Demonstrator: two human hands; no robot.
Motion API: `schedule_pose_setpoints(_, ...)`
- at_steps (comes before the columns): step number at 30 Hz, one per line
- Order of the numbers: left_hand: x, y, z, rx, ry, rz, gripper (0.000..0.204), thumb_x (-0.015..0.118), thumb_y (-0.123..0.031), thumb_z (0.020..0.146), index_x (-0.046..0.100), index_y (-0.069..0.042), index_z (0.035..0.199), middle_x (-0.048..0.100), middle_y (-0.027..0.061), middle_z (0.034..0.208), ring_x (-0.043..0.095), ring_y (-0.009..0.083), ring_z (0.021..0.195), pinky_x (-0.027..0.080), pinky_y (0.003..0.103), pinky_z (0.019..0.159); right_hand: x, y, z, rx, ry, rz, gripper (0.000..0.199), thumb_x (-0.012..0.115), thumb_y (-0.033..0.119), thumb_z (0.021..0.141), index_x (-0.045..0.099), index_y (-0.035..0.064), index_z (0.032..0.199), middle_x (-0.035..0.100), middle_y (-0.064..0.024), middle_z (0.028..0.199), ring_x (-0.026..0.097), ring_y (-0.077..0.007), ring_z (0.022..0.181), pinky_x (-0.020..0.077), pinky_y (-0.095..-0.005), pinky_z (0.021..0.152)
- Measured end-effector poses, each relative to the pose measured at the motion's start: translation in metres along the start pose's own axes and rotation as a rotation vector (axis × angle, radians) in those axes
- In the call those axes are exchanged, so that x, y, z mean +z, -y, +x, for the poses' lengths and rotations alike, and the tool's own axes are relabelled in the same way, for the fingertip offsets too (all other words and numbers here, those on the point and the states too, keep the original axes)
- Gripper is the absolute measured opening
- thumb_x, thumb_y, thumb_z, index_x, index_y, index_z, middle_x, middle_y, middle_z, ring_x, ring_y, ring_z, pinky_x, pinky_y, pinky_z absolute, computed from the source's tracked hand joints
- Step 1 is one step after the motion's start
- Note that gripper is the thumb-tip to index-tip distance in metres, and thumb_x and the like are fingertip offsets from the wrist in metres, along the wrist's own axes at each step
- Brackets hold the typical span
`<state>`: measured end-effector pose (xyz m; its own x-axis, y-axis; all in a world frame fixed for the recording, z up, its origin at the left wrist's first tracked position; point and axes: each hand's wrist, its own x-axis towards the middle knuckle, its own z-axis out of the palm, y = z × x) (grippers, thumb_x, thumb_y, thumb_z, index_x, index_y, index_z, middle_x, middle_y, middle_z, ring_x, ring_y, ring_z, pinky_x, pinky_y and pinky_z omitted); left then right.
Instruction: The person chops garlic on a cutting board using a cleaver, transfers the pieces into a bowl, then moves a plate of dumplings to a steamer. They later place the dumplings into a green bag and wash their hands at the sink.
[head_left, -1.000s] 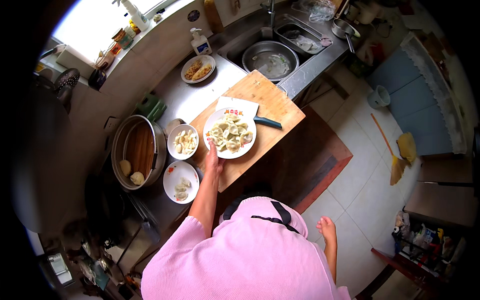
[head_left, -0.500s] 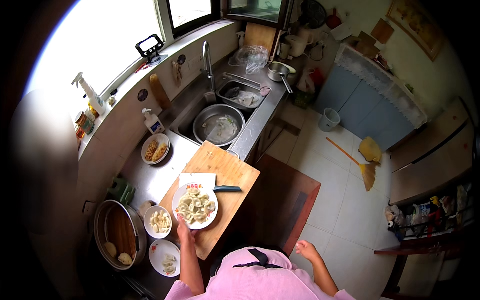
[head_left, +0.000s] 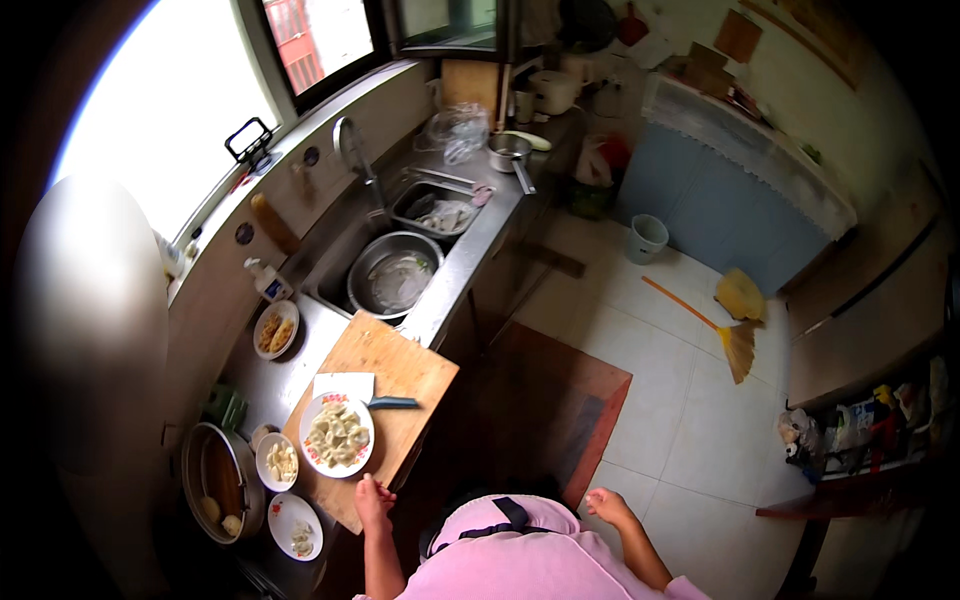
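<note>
A white plate of dumplings (head_left: 337, 434) with a red floral rim sits on the wooden cutting board (head_left: 415, 360). Partly behind the plate lies a cleaver (head_left: 393, 403) with a dark blue-green handle. My left hand (head_left: 374, 498) is at the board's near right edge, just below the plate and apart from it, its fingers curled with nothing visible in them. Out to the right, over the floor, my right hand (head_left: 608, 505) hangs with fingers loosely folded and seemingly empty. Left of the board stand a bowl of pale cut pieces (head_left: 277, 461) and a plate with a few dumplings (head_left: 296, 527).
A large steamer pot (head_left: 222, 483) stands at the counter's left end. Behind the board are a plate of browned food (head_left: 276, 330), a pump bottle (head_left: 268, 279) and the sink with a metal basin (head_left: 395, 275). A broom (head_left: 737, 350) and bucket (head_left: 646, 239) are on the floor.
My left hand has come off the dumpling plate's rim and drawn back toward me. The view has shifted, so the counter appears further left. My right hand stays out at the right.
</note>
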<state>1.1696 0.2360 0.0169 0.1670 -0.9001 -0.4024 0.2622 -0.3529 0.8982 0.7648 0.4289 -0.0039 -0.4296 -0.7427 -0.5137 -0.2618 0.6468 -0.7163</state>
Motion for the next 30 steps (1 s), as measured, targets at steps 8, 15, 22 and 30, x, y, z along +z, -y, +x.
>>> schedule_pose_setpoints(8,0.153,-0.015,-0.017,0.462,0.442,0.232,0.017,0.041,0.003,0.074,0.055,-0.005,0.074,0.055,0.0025,0.065,0.056,0.0114,0.062,0.042,0.02,0.057,-0.097,-0.006,0.061,-0.117,-0.207,-0.122,0.029,0.055,0.029,0.079,0.056,0.0052,0.096,0.061,-0.0102,0.085,0.059,-0.0207,0.076,0.0456,-0.0318,0.068)
schedule_pose_setpoints(15,0.238,-0.067,-0.014,0.199,0.615,0.184,0.012,0.045,-0.005,0.082,0.057,-0.006,0.085,0.058,0.0036,0.074,0.058,0.013,0.064,0.044,0.023,0.06,-0.112,-0.007,0.107,-0.05,-0.3,0.02,0.029,0.055,0.031,0.078,0.057,0.0073,0.093,0.061,-0.0121,0.087,0.058,-0.0258,0.084,0.045,-0.0342,0.073)
schedule_pose_setpoints(22,0.339,-0.095,0.043,0.3,0.803,0.475,0.019,0.049,-0.016,0.085,0.055,-0.001,0.096,0.059,0.0057,0.075,0.058,0.0121,0.067,0.046,0.023,0.062,-0.101,0.015,0.145,-0.129,-0.175,-0.186,0.026,0.052,0.029,0.078,0.059,0.0051,0.085,0.061,-0.0112,0.074,0.059,-0.019,0.068,0.0456,-0.0321,0.061)
schedule_pose_setpoints(30,0.433,-0.144,0.102,0.264,0.976,0.401,0.021,0.049,-0.018,0.086,0.055,0.001,0.094,0.058,0.0061,0.076,0.057,0.0132,0.072,0.047,0.025,0.068,-0.156,0.109,0.165,-0.097,-0.337,-0.047,0.029,0.055,0.029,0.077,0.057,0.0057,0.094,0.061,-0.0138,0.086,0.058,-0.0265,0.081,0.0456,-0.0343,0.07)
